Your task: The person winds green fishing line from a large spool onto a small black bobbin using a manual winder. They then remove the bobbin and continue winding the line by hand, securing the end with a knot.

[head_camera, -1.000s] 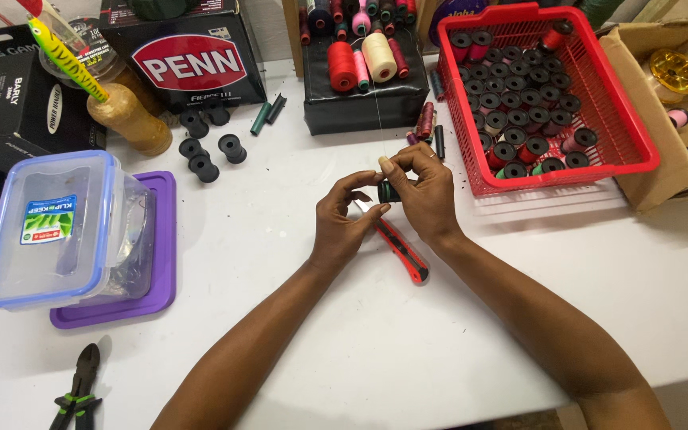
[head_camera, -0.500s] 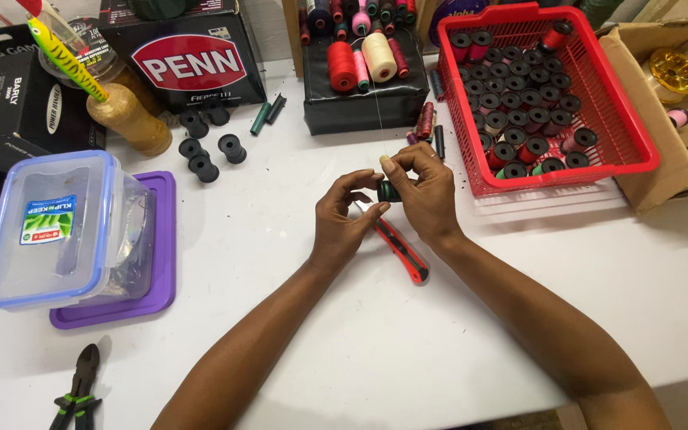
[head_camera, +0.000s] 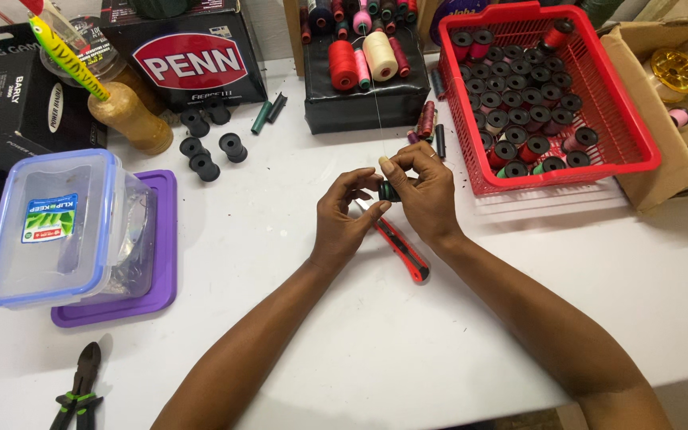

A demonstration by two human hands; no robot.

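White table [head_camera: 296, 350], red basket [head_camera: 639, 151], clear lidded box on purple lid [head_camera: 161, 239], red cutter [head_camera: 404, 251], pliers [head_camera: 80, 388], black bobbins [head_camera: 213, 147]

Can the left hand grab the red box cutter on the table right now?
Probably not at once: the left hand and right hand are pinching a small dark spool. The red box cutter lies uncovered just beneath, so a freed hand could reach it.

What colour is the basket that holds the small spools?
The basket is red, seen clearly in the head view, at the upper right of the table.
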